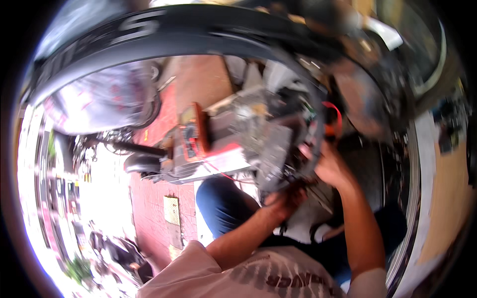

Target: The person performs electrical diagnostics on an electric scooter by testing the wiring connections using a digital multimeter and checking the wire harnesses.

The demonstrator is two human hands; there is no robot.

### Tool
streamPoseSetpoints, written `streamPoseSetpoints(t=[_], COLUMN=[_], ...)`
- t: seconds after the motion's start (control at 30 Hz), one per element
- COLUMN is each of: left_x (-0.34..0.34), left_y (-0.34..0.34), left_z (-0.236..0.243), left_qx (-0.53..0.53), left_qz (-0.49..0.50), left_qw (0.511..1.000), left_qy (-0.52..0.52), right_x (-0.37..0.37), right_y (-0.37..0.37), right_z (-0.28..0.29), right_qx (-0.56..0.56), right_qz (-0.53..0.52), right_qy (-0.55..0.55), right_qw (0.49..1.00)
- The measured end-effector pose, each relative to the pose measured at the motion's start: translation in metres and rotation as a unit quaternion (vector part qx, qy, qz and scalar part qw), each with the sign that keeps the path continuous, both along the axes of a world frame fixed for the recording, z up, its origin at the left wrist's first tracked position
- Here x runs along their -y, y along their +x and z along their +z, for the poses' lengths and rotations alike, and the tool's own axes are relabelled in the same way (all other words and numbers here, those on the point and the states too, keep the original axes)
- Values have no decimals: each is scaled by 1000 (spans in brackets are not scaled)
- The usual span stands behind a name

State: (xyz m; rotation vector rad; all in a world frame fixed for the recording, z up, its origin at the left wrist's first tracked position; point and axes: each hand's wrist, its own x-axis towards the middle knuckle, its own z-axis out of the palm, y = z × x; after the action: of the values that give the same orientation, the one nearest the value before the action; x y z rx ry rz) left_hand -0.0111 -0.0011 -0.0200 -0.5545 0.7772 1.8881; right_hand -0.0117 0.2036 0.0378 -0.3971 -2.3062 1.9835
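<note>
My left hand [284, 204] is closed low at the near side of a jumble of dark parts and wires [285, 176], its fingertips partly hidden there. Just above and to the right, my right hand [325, 161] reaches into the same jumble with its fingers bent together. Blur hides what each hand grips. A dark cable [319, 124] curves down past the right fingers, and a red loop [338, 115] shows beyond them. An orange-red multimeter [195, 131] rests on a grey box-like surface [223, 160] to the left, with a red lead [218, 171] running toward my left hand.
A thick dark tube with pale lettering [198, 32] arches across the top, above my hands. A pale plastic-covered bundle [107, 97] lies at the left, near a dark bicycle saddle [141, 163]. My knee [221, 206] is below the grey surface, over red paving [154, 213].
</note>
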Motion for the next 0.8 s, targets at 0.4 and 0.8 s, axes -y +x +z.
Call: streamPoseSetpoints(t=[0.4,0.8], left_x=[-9,-3], left_y=[7,7], left_z=[2,15], left_qx=[6,-30], left_qz=[70,26], left_qw=[987,996], left_qy=[144,84], right_x=[8,10], right_y=[3,2], right_z=[-5,-13], right_qx=[61,32], right_qz=[-10,-25], right_qy=[-168,-175], right_qw=[984,984])
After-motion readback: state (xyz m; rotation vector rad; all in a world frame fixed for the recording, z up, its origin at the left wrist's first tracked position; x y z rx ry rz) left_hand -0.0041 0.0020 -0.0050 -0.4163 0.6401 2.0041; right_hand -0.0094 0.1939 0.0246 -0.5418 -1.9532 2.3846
